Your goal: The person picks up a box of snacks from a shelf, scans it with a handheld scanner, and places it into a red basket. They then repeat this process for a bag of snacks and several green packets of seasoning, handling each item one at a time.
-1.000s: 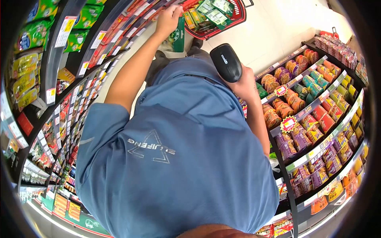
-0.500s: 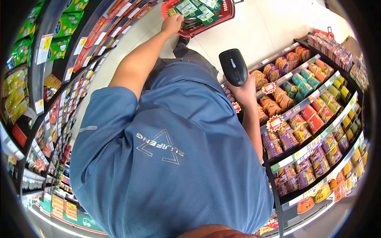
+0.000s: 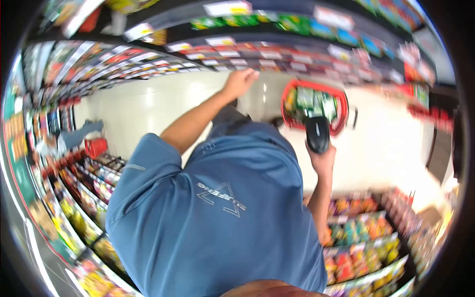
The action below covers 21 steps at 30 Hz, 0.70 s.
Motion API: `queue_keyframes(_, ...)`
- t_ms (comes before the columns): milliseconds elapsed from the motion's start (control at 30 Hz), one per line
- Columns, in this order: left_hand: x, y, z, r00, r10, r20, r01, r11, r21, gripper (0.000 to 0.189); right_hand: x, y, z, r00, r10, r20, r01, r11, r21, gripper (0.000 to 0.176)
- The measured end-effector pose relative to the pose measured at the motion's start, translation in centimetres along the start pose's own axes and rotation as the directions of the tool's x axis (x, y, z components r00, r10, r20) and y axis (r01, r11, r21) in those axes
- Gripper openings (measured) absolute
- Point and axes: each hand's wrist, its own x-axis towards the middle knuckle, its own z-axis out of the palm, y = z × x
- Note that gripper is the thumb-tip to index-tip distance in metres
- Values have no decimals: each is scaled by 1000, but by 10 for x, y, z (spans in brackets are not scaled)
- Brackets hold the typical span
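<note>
My right hand point(image 3: 324, 157) is wrapped round a black handheld barcode scanner point(image 3: 317, 134), held out in front of my body. Just past the scanner, a red shopping basket point(image 3: 342, 106) sits on the floor with green and white packets point(image 3: 308, 99) inside. The scanner overlaps the basket's near edge in this view. My left hand point(image 3: 241, 82) is stretched forward, fingers loosely apart and slightly blurred, with nothing visible in it. It is apart from the basket, to its left, and appears nearest the lower shelf rows point(image 3: 267, 63) ahead.
Stocked shelves point(image 3: 227, 29) with price tags curve across the front and left. A rack of colourful packaged goods point(image 3: 356, 232) stands at my lower right. Another person point(image 3: 64, 141) is at the far left near a red basket point(image 3: 95, 147). Pale tiled floor point(image 3: 163, 94) runs between.
My view has swung left, towards the shelves. My left hand has let go of the basket, which now stands farther right. The scanner stays in my right hand.
</note>
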Motion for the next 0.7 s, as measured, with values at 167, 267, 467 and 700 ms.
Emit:
queue_keyframes(167, 26, 59, -145, 883, 140, -448, -200, 976, -91, 20, 31, -40, 40, 991, -127, -35, 128, 992, 23, 29)
queue_keyframes(267, 35, 90, -246, 581, 330, -744, -448, 893, 46, 20, 37, -76, 69, 996, -90, 14, 90, 996, 16, 32)
queue_keyframes(467, 53, 111, -444, -6, 508, -861, -509, 740, 440, 20, 49, -140, 147, 980, -199, 11, 199, 980, 22, 25)
queue_keyframes(700, 85, 126, -507, 58, 584, -809, -147, 807, 572, 72, 45, -186, 207, 979, -205, 16, 204, 977, 65, 21)
